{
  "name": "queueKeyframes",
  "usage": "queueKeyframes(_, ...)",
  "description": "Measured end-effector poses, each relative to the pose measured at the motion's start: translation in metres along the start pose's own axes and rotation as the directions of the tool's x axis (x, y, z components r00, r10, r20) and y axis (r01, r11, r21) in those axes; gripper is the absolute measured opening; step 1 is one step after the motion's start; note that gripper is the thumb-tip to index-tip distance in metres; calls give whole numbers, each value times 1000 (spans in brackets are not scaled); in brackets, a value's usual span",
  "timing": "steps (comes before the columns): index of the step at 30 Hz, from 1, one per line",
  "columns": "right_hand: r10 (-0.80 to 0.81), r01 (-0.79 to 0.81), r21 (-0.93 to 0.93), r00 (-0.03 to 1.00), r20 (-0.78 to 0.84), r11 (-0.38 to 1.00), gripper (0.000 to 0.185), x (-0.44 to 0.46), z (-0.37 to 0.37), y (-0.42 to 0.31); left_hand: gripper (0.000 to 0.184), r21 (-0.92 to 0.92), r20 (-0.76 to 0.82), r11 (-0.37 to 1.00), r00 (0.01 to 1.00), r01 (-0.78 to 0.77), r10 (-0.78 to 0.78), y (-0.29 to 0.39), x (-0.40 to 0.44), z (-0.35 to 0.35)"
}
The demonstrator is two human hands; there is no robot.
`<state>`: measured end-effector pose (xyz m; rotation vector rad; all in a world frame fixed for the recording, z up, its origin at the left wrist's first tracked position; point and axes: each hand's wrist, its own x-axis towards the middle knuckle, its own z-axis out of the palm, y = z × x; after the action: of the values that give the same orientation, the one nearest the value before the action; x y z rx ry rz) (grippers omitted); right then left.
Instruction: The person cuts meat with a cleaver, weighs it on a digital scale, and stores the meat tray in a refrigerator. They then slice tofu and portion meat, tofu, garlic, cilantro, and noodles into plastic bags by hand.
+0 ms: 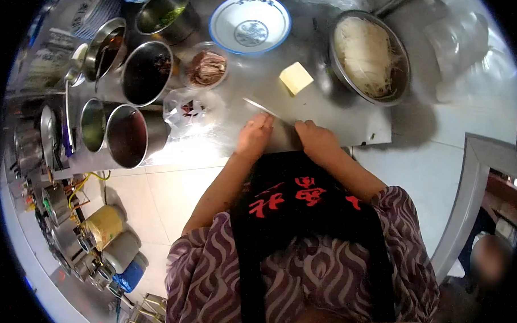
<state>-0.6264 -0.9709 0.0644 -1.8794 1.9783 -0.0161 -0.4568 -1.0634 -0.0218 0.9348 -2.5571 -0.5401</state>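
Note:
A thin, shiny metal blade point(259, 106) slants over the steel counter's front part. My left hand point(254, 135) is closed at the blade's lower end, fingers pressed together. To its right, my right hand point(317, 139) is closed with its fingers curled at the counter's edge; what it grips, if anything, is hidden. A dark grey surface lies between my hands, and I cannot tell whether it is part of the blade. Beyond them sits a pale yellow block point(296, 79). Farther back is a white bowl point(250, 26) with a blue rim.
Several metal pots, one with dark liquid point(147, 73), stand at the left beside a container of sliced meat point(207, 68) and a plastic bag point(189, 112). A metal basin point(402, 79) of white noodles is at the right. A person point(491, 259) is at the lower right.

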Motion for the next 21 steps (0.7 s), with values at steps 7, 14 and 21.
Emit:
queueKeyframes(7,45,-43,-40,997,61,998,20,-4,-3,-8,16,56,28,995,996,-86,84,2,-5,-14)
queueKeyframes(14,11,-10,-24,999,49,1000,21,-1,3,-7,20,89,-14,986,990,-141,143,-7,-11,-10)
queueKeyframes(21,28,-33,63,996,80,997,15,-4,4,-11,19,30,36,995,995,-90,89,-10,-15,-8)
